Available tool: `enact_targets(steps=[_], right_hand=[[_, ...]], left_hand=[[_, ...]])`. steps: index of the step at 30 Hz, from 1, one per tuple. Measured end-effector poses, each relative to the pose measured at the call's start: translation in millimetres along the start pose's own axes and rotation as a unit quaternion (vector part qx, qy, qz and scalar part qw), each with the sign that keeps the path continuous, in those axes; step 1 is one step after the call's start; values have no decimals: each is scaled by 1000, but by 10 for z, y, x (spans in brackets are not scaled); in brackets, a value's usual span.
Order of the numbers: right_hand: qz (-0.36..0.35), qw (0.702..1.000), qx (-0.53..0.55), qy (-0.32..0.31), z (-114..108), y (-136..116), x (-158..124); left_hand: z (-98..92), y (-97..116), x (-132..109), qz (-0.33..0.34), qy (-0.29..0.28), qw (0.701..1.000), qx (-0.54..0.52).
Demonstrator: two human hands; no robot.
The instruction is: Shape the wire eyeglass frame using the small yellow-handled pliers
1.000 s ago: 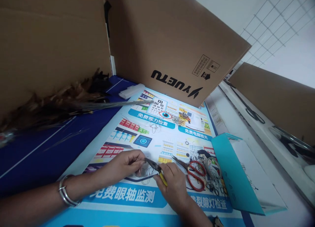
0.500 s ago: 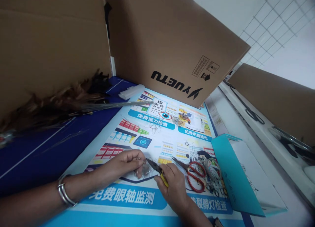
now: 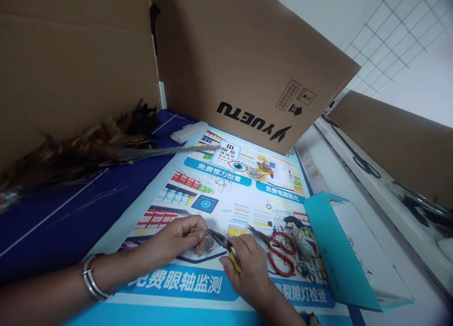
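Note:
My left hand point(image 3: 177, 238) pinches a thin bent wire piece point(image 3: 208, 245) just above the printed poster point(image 3: 226, 198). Around the yellow handles of small pliers point(image 3: 223, 243) my right hand point(image 3: 246, 264) is closed, and the dark jaws of the pliers meet the wire at my left fingertips. A silver bangle point(image 3: 91, 279) circles my left wrist. Red-handled scissors point(image 3: 278, 250) lie just right of my right hand, beside a heap of small wire rings and loops point(image 3: 307, 257).
Tall cardboard sheets point(image 3: 247, 57) stand behind the poster. A feather duster point(image 3: 81, 151) lies on the blue surface at left. A teal paper bag point(image 3: 339, 250) lies at right, and more wire bits point(image 3: 221, 182) are scattered mid-poster. A white ledge point(image 3: 371, 184) runs along the right.
The pliers' jaws have shifted slightly left, closer onto the wire at my left fingertips. Both hands stay in nearly the same place.

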State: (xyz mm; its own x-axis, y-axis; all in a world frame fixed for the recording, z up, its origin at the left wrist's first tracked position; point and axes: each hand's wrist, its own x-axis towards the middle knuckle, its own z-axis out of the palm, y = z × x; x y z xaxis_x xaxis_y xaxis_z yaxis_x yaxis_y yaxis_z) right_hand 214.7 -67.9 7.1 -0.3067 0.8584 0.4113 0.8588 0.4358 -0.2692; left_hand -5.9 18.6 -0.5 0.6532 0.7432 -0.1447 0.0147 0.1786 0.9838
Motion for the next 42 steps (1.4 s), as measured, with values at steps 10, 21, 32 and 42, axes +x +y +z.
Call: enact_targets(steps=[10, 21, 32, 42], right_hand=[[-48, 995, -93, 8, -50, -36, 27], [-42, 988, -149, -21, -76, -116, 37], [-34, 989, -140, -27, -67, -128, 22], [-25, 993, -111, -33, -36, -109, 13]], left_hand=[[17, -19, -2, 1, 2, 1000, 10], [8, -145, -4, 27, 7, 999, 22], [17, -139, -15, 18, 16, 999, 46], [28, -120, -16, 21, 14, 999, 34]])
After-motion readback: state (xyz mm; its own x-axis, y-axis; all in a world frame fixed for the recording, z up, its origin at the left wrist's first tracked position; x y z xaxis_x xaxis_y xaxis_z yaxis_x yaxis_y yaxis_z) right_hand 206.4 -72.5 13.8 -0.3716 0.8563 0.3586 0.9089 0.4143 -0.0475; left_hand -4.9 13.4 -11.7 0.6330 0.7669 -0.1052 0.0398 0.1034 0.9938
